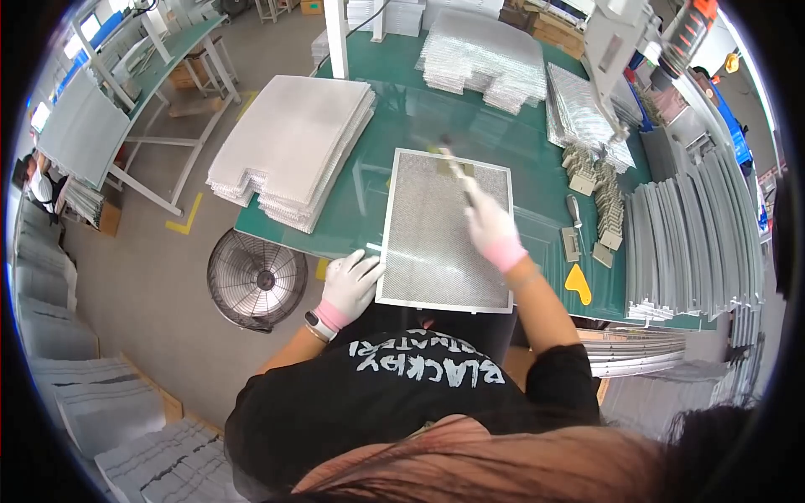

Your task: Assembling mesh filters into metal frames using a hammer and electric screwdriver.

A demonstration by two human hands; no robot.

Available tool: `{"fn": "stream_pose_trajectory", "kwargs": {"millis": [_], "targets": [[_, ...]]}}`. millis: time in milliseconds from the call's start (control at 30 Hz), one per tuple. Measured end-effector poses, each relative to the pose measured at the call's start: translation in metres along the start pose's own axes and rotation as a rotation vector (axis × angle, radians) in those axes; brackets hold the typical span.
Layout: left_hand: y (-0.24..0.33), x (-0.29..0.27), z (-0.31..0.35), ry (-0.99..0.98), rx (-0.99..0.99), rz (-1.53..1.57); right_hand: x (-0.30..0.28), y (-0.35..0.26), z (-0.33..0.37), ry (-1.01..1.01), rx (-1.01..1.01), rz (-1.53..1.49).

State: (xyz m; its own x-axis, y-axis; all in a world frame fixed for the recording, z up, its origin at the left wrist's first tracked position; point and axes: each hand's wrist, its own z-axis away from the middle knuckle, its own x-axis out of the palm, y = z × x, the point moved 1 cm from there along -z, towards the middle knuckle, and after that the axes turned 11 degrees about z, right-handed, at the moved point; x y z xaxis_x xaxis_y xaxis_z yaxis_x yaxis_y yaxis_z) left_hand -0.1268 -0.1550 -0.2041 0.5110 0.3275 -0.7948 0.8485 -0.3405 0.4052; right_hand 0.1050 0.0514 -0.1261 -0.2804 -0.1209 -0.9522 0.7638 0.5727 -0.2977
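A framed metal mesh panel [440, 239] lies flat on the green table in front of me, its thin pale frame around a fine grey mesh. My right hand [495, 235], in a white glove with a pink cuff, is closed around a hammer-like tool [455, 168]. The tool's pale shaft points toward the panel's far edge; its dark end is smeared by motion. At the panel's near left edge rests my gloved left hand [350, 289], fingers stretched out and apart, fingertips against the frame.
Stacked mesh sheets [289, 138] lie left, with another stack [482, 54] at the back. To the right are a putty knife [573, 211], a yellow scraper [578, 285], small metal brackets [587, 180] and upright frames [700, 235]. A floor fan [257, 279] stands left below the table [537, 168].
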Motion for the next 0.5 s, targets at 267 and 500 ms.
{"fn": "stream_pose_trajectory", "kwargs": {"millis": [267, 500], "targets": [[0.011, 0.001, 0.009, -0.022, -0.066, 0.099, 0.042, -0.04, -0.056, -0.129, 0.031, 0.234], [0.013, 0.002, 0.0, -0.064, -0.028, 0.046, 0.027, -0.04, -0.055, -0.097, 0.016, 0.17]]}}
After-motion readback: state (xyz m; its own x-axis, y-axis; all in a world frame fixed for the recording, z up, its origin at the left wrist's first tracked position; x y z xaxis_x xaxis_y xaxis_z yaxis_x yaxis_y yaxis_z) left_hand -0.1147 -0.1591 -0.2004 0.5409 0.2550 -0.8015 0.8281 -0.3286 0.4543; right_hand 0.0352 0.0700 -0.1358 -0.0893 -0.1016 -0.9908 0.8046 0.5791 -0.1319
